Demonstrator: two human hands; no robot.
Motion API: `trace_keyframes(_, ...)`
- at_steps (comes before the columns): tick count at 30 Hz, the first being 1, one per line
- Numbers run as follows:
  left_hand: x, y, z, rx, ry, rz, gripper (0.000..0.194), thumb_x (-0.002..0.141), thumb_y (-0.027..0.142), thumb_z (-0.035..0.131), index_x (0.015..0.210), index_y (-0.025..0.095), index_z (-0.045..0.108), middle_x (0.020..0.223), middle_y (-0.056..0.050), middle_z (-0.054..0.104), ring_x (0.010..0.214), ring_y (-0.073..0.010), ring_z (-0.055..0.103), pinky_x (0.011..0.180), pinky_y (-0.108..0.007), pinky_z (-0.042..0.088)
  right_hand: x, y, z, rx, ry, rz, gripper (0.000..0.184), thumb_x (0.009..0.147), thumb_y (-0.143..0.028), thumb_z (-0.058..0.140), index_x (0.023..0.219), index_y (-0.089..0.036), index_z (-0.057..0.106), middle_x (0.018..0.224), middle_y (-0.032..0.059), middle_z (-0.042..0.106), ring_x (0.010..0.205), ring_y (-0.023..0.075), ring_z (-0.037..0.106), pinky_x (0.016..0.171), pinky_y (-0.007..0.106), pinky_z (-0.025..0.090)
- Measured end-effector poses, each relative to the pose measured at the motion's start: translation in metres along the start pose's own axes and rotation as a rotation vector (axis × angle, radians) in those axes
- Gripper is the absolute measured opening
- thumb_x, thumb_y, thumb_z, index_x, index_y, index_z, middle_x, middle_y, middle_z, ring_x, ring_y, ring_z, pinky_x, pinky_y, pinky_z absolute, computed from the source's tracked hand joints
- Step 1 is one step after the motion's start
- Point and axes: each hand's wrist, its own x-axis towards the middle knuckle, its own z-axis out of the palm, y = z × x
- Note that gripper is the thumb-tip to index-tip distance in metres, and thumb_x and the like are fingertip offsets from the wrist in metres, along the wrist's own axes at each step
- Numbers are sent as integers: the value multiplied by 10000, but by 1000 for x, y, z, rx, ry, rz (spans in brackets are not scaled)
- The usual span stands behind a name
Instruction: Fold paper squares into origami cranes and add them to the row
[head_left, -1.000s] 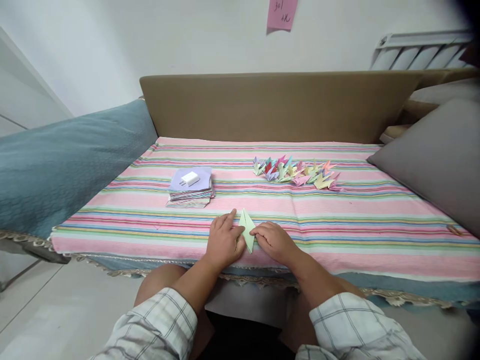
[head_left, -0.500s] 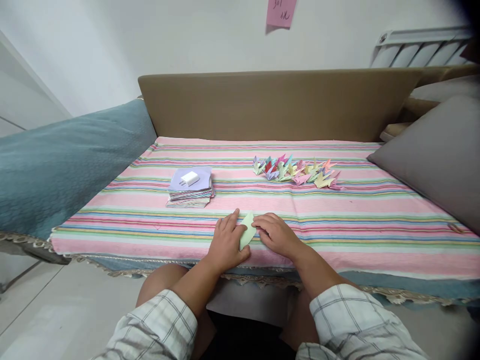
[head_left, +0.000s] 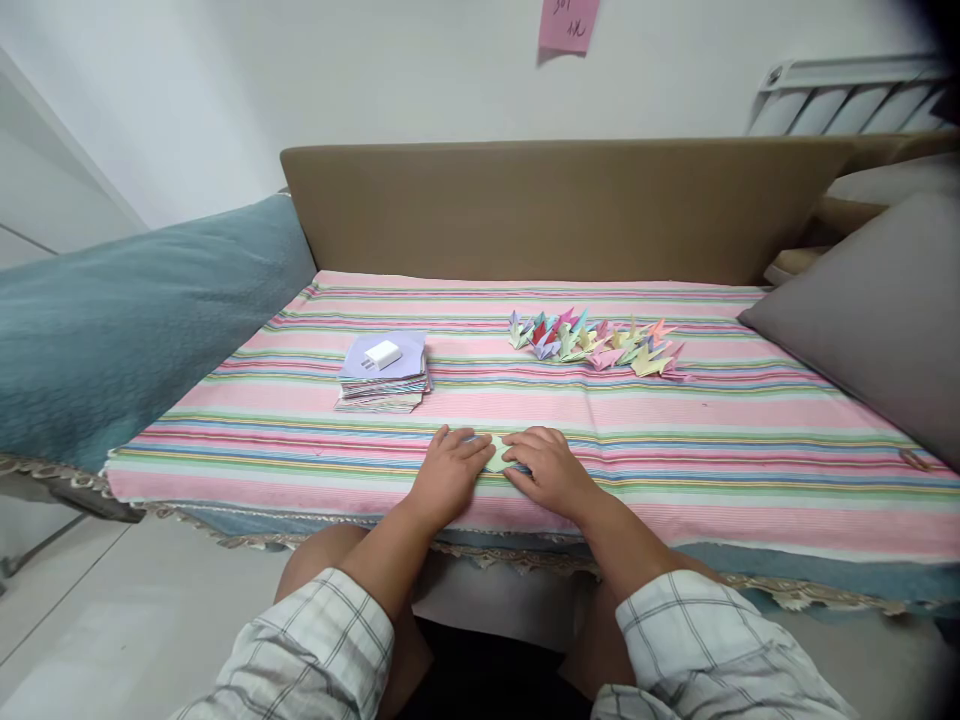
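Observation:
A light green folded paper [head_left: 498, 455] lies on the striped cloth close to the front edge, mostly covered by my fingers. My left hand [head_left: 450, 472] holds its left end, with the fingertips pressed on top. At the other end my right hand [head_left: 550, 472] grips the paper, its fingers bent and the thumb below them. Only a small middle part of the paper shows between the two hands. Beyond them sits a group of folded paper cranes [head_left: 600, 345] in several colours.
To the left stands a stack of paper sheets [head_left: 382, 392], with a white charger plug [head_left: 383, 354] on top. A blue-covered armrest [head_left: 150, 310] bounds the left side, and a grey cushion [head_left: 877, 310] the right. Behind rises a brown backrest [head_left: 525, 210].
The green paper has turned clockwise from upright to roughly crosswise. My left hand has shifted its fingers onto the paper's left end, while the right hand has stayed at the right.

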Motion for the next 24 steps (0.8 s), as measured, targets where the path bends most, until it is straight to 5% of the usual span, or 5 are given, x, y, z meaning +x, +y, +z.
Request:
trace_keyframes(5,0,-1,-4,-10,-26,4,400,838,96,452,1200,218,570,1190,-77,633,1136,-264,514,989,-517,348,1,2,4,28,2,11,114,825,-282,585,896,-213,643,1131,62,638,997,227,530,841,385,384)
trace_keyframes(13,1,-1,-13,-45,31,46,159,827,328,581,913,246,686,1091,-43,683,1118,-266,537,1013,-519,307,1,4,6,55,0,32,130,816,-282,597,921,-218,640,1102,59,650,987,223,543,839,385,396)
trace_keyframes(24,6,-4,-8,-93,12,31,131,845,302,578,816,221,677,976,-40,712,925,-198,619,947,-424,355,2,-3,7,59,24,28,66,806,-207,573,829,-221,633,1095,45,653,974,219,535,828,379,374)
